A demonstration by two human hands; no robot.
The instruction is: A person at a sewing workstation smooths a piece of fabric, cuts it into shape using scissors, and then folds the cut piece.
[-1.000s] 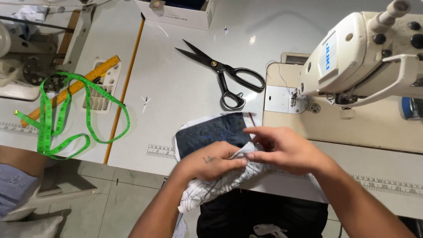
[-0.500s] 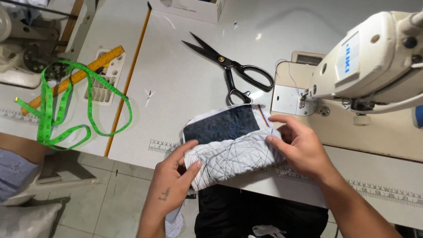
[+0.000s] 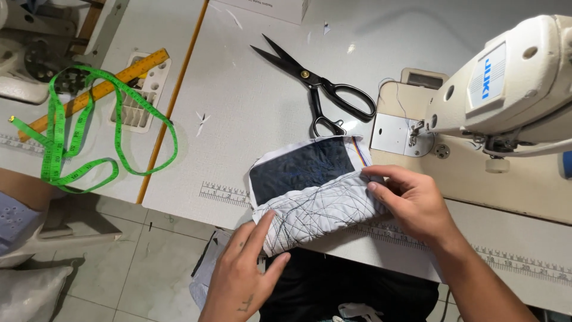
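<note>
The left hand (image 3: 241,280) has slid down to the near corner of the cloth piece (image 3: 313,194), which now lies flatter at the table (image 3: 238,95) edge. The right hand (image 3: 411,203) presses its far end. Both hands have loose, open fingers.

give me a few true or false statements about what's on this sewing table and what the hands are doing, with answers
1. Both hands touch the folded white-and-dark-blue stitched fabric piece. True: the left hand is at its lower left edge, the right hand on its right end.
2. The black-handled metal scissors lie shut. False: the blades are apart.
3. The bright green tape measure lies looped over a yellow wooden ruler. True.
4. The fabric sits under the needle of the white sewing machine. False: it lies left of the machine, at the table edge.
</note>
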